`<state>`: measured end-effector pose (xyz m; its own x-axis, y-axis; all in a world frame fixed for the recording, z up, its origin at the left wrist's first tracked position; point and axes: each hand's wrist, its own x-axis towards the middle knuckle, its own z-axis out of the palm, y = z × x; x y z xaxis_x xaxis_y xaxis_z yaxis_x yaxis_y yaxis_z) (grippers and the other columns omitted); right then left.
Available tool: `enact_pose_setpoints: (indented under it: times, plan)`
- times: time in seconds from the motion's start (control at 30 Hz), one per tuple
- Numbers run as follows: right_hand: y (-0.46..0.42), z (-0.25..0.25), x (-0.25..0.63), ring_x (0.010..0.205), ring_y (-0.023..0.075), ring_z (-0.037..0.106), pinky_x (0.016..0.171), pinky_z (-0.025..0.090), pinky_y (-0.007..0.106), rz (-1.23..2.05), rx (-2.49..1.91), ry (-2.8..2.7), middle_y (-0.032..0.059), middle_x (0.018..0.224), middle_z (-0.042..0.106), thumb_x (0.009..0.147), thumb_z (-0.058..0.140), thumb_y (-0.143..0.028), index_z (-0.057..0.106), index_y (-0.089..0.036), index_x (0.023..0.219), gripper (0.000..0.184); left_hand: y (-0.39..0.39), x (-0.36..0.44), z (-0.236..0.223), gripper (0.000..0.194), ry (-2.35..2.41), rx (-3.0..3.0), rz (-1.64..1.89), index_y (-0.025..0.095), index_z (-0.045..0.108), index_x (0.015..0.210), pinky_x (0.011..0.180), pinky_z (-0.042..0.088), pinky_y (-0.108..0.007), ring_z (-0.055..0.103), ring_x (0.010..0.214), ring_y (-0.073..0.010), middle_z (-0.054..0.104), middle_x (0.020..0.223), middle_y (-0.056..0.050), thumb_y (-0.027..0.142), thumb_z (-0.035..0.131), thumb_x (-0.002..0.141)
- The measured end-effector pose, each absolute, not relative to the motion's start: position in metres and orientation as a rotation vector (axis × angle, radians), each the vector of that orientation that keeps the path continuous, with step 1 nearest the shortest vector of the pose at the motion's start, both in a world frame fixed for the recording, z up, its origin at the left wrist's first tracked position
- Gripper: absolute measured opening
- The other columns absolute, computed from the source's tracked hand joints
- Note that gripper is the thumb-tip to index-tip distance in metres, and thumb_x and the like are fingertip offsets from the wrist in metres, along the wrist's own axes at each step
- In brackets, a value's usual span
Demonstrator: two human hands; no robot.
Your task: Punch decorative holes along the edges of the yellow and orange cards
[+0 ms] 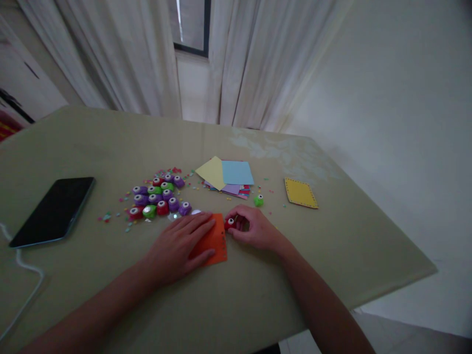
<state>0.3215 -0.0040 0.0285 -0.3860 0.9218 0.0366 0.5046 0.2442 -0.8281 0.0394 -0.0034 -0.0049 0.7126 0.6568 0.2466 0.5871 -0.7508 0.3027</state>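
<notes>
My left hand [180,243] lies flat with its fingers stretched over an orange paper square [217,241]. Small punched holes run along the right edge of that paper. Between the thumb and fingers of my right hand [254,226] is a small red craft hole punch [230,223] with an eye-like top, at the paper's upper right edge. How far the paper sits in its slot is too small to tell. A green punch [258,200] stands just beyond my right hand. Several purple, green and red punches [155,199] are grouped beyond my left hand.
A stack of coloured paper squares [238,172] lies at the table's middle. A yellow square with a punched border [300,193] is at the right. At the left rests a black tablet [55,211] with a white cable [31,268]. Tiny paper bits [106,217] are scattered around the punches.
</notes>
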Motion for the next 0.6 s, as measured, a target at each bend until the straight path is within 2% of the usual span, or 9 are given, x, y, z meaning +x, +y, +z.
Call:
enact_pose_setpoints:
  times: [0.23,0.37,0.6]
  plan:
    - [-0.0062,0.0301,0.319,0.076,0.015,0.066,0.072,0.056,0.028,1.098,-1.297,-1.954,0.0044,0.098,0.073,0.087,0.079,-0.02,0.073,-0.018,0.112,0.025,-0.0034,0.0392,-0.0052,0.064,1.002,2.709,0.508,0.026,0.053,0.16,0.12,0.046,-0.054,0.057,0.145,-0.0342,0.055,0.165,-0.01,0.06,0.057,0.106]
    - [-0.0062,0.031,0.3186,0.078,0.0153,0.067,0.076,0.057,0.029,1.07,-1.251,-1.987,0.0045,0.1,0.072,0.09,0.081,-0.023,0.077,-0.02,0.11,0.021,-0.0036,0.0391,-0.0059,0.063,0.995,2.693,0.533,0.027,0.054,0.16,0.121,0.046,-0.053,0.057,0.145,-0.034,0.056,0.165,-0.01,0.059,0.057,0.106]
    - [-0.0058,0.0338,0.3175,0.081,0.0165,0.068,0.078,0.056,0.03,1.069,-1.23,-1.993,0.0053,0.101,0.074,0.093,0.083,-0.03,0.08,-0.02,0.114,0.023,-0.0029,0.0386,-0.0078,0.064,1.003,2.706,0.492,0.024,0.056,0.158,0.122,0.046,-0.056,0.055,0.147,-0.0353,0.054,0.166,-0.011,0.061,0.056,0.106]
